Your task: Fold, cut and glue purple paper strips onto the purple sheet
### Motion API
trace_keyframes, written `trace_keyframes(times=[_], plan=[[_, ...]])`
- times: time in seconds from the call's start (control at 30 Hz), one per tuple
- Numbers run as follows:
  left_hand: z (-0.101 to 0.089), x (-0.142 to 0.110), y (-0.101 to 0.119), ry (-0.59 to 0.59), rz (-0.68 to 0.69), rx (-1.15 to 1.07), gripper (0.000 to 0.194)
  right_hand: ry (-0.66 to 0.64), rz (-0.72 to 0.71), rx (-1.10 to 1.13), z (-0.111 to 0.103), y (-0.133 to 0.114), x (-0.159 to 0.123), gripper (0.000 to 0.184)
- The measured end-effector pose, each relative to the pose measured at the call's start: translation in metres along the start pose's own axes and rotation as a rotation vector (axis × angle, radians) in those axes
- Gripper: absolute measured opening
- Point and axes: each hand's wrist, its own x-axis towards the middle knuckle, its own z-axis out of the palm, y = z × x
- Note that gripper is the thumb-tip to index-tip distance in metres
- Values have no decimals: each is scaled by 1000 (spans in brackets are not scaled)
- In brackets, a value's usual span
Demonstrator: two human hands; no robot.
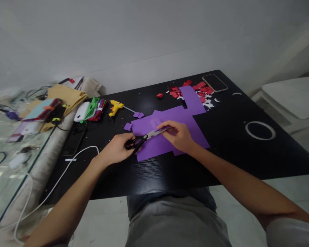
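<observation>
My left hand (119, 147) is closed around the black handles of a pair of scissors (146, 137), whose blades point right. Between the fingers of my right hand (176, 134) is a small purple paper piece (155, 122), held close against the scissor blades. Whether the blades are cutting it I cannot tell. Under both hands lie sheets of purple paper (195, 132), overlapping on the black table. Two small clusters of folded purple pieces (128, 127) rest just left of the sheets.
A yellow glue gun (115, 107) lies behind my left hand. Red and white paper scraps (208, 91) and a phone (215, 82) are at the back right. A tape ring (260, 130) sits on the right. A white cable (67, 168) crosses the left edge.
</observation>
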Motion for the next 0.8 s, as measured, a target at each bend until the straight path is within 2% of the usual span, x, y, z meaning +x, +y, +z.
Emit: trace_keyframes(times=[0.17, 0.47, 0.8], plan=[[-2, 1, -1, -14, -10, -44, 26, -4, -14, -10, 0, -1, 0, 12], [-5, 1, -3, -26, 26, 6, 28, -3, -23, -28, -1, 0, 0, 13], [-3, 0, -8, -5, 47, 106, 10, -12, -38, -73, -2, -1, 1, 15]])
